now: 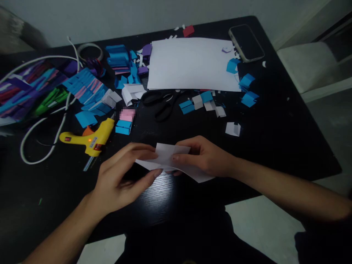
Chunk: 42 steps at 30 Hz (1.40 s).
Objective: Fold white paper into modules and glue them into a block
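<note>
Between my two hands, just above the near part of the black table, is a piece of white paper with flaps that stick out to several sides. My left hand pinches its left side, thumb below and fingers above. On the other side my right hand grips the paper, its thumb pressed on top; some of its fingertips are hidden beneath. Beyond the hands lie black scissors and small folded blue and white paper pieces. A lone folded white piece rests beyond my right wrist.
A yellow glue gun with a lit orange light lies left, near a looped white cable. White sheets and a phone lie at the back. A tape roll and bundled coloured paper strips fill the back left.
</note>
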### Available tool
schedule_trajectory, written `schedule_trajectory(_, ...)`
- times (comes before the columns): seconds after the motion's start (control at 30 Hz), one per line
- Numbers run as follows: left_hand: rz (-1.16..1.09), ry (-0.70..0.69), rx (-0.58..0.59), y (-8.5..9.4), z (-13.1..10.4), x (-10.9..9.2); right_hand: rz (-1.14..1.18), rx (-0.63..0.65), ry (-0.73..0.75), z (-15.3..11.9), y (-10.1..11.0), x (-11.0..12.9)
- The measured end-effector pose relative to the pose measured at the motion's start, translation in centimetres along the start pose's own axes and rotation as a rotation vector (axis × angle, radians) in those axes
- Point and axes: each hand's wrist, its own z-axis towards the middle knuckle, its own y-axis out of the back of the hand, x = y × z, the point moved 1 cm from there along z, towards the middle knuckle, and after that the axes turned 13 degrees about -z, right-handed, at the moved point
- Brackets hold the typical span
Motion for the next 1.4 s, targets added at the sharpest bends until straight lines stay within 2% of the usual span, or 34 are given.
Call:
schedule_trajectory(0.17, -0.056, -0.003, 0.049, 0.4, -0.8, 0.4, -0.13, -0.007, 0.046, -0.2, 0.1, -0.1)
schedule_trajectory(0.27, -0.01, -0.035, 0.066, 0.6, -1.3, 0.5, -0.215, -0.032, 0.071, -0.3, 0.1, -0.1)
schedule_trajectory(0.43, 0.018, 0.036, 0.022, 0.4, -1.8, 0.5, -0.2, -0.01, 0.038, -0.4, 0.3, 0.2)
schedule_trajectory(0.53, 0.008, 0.001, 0.006, 0.3, -1.7, 0.5, -0.177, 0.01, 0.017, -0.3, 0.3, 0.2)
schedule_trajectory(0.63, -0.036, -0.045, 0.063, 0.3, -1.4, 0.5, -0.159, 0.025, 0.013, -0.3, 0.4, 0.1)
schedule_trajectory(0.9, -0.154, -0.03, 0.225, 0.3, -0.1, -0.5, -0.188, 0.132, -0.024, -0.3, 0.3, -0.1)
schedule_trajectory(1.2, -0.17, -0.009, 0.277, 0.6, -0.1, -0.8, -0.214, 0.217, -0.026, -0.3, 0.4, -0.3)
schedule_trajectory(1.4, -0.17, -0.008, 0.296, 0.6, 0.0, -0.7, -0.196, 0.225, -0.024, -0.3, 0.4, -0.3)
